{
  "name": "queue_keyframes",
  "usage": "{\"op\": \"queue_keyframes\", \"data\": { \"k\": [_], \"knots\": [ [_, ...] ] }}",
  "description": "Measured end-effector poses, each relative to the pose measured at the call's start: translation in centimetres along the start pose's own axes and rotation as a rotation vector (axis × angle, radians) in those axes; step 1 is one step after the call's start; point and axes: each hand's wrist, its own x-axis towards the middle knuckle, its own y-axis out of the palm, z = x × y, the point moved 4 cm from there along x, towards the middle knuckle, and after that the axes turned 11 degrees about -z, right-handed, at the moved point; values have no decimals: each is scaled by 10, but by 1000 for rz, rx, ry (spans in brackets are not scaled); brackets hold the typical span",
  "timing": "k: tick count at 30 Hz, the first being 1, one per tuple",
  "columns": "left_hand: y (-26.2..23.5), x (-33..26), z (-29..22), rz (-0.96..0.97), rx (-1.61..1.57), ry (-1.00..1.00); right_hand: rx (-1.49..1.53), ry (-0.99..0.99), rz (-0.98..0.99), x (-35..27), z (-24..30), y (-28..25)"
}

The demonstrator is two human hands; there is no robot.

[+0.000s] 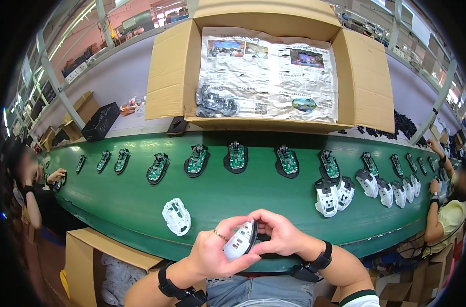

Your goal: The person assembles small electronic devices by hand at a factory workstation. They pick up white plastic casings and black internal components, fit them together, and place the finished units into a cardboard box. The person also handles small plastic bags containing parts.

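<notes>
My left hand (212,250) and my right hand (280,235) meet just above the near edge of the long green conveyor belt (141,204), both closed around a single white plastic mouse shell with a dark inner part (241,240). The left fingers are curled under and behind the shell, thumb across its pale outer face; the right fingers (263,217) are bent over its top edge, thumb pressed to the dark side. The shell stands tilted, nearly on edge, clear of the belt surface. Whether any smaller part sits between my right fingertips I cannot tell. Just to the left of my hands, lying flat on the belt, is a second white plastic mouse shell with open cut-outs (176,216). Farther back, a row of black mouse bases carrying green circuit boards (236,156) runs along the belt. To the right, a cluster of white upper shells (326,197) lies near that row. Beyond the belt stands an open brown cardboard carton lined with newspaper (171,66), with a heap of small dark parts (215,104) in it.
</notes>
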Motion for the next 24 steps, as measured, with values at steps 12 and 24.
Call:
{"op": "queue_keyframes", "data": {
  "k": [12, 24],
  "knots": [
    [-5, -2, -10, 37, -61, -8, -61, -41, 57, -10, 6, 14],
    [-10, 8, -7, -114, 350, 403, -784, -795, -278, -5, 29, 14]
  ]
}}
